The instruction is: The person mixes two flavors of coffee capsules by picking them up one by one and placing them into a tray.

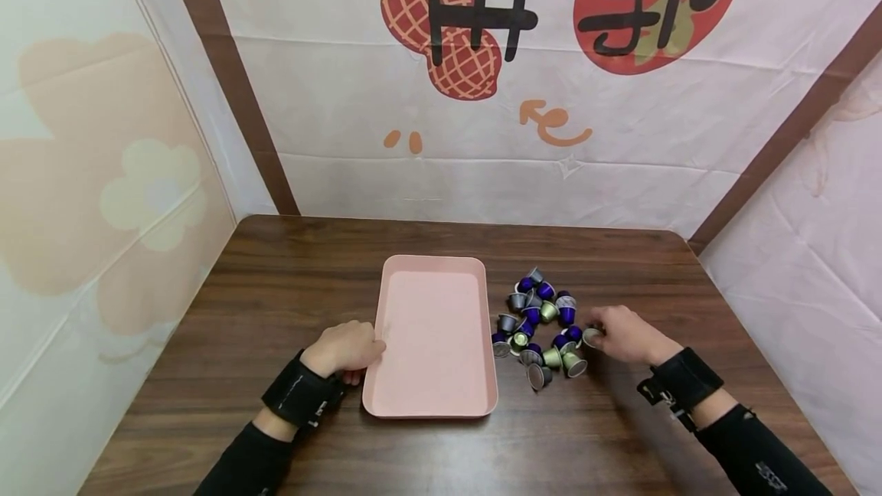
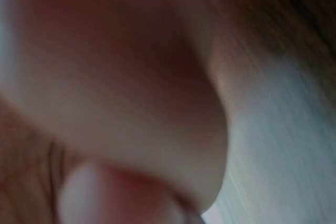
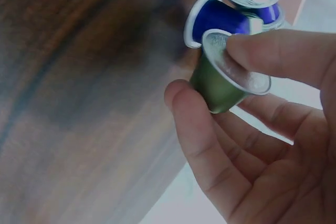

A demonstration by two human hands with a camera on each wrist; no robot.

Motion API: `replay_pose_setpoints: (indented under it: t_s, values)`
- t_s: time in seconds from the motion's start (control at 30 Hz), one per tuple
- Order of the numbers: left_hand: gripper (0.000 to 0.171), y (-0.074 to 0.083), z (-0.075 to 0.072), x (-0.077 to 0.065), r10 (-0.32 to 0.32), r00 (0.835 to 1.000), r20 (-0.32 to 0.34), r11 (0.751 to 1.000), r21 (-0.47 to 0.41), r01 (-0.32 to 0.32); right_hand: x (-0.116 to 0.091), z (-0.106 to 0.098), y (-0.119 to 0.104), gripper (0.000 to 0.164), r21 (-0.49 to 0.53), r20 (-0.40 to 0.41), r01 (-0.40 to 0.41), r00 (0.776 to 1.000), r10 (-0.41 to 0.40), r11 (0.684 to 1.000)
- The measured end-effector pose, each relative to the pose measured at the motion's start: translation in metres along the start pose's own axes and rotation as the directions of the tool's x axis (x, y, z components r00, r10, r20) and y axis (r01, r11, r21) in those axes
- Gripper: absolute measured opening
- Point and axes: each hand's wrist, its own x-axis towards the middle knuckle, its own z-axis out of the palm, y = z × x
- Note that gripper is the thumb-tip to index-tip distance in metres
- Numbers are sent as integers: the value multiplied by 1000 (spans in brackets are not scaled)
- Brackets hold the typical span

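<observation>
My right hand (image 1: 623, 334) pinches a green coffee capsule (image 3: 218, 85) between thumb and fingers, its silver foil lid tilted up under the thumb. Beside it lies a loose pile of coffee capsules (image 1: 530, 314) in blue, green and grey, some on their sides. A blue capsule (image 3: 218, 22) is right behind the held one in the right wrist view. Left of the pile lies a pink rectangular tray (image 1: 430, 335) with nothing in it. My left hand (image 1: 347, 350) grips the tray's left rim, fingers curled. Blurred fingers (image 2: 131, 93) fill much of the left wrist view, hiding the contact.
The brown wooden table (image 1: 296, 274) carries the tray and capsules. Behind it hangs a white printed cloth (image 1: 331, 98), with more cloth along the left and right sides. The pile's left edge lies close to the tray's right rim.
</observation>
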Motion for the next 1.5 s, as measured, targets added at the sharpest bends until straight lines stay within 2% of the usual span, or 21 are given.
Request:
replay_pose_setpoints:
  t_s: [0.2,0.37,0.6,0.8,0.93,1.1,1.23,1.5]
  values:
    - [35,-1,-1,-1,-1,1000,9,1000,8,1,4,-12,-10,16,-26,-42,66,997,-67,997]
    - [35,-2,-2,-2,-9,1000,12,1000,4,9,18,-18,-26,20,-53,-64,109,992,-112,993]
    - [34,-6,-2,-5,-7,1000,11,1000,-8,7,43,-20,-55,22,-73,-42,219,974,-223,973]
    - [35,-8,-2,-9,6,1000,-20,1000,17,-6,73,-18,-88,22,-74,-67,296,951,-301,952]
    - [34,-5,-1,-9,4,999,-35,1000,30,-2,91,-10,-104,18,-46,-64,301,951,-304,952]
    - [33,-3,1,-9,-8,999,-50,999,33,9,109,0,-120,16,-30,-14,297,955,-297,954]
    - [35,-4,6,-8,-1,998,-68,999,50,5,118,6,-131,19,-36,33,288,958,-286,957]
    - [34,-4,8,-10,-10,997,-79,997,69,15,132,15,-145,21,-64,52,294,955,-291,954]
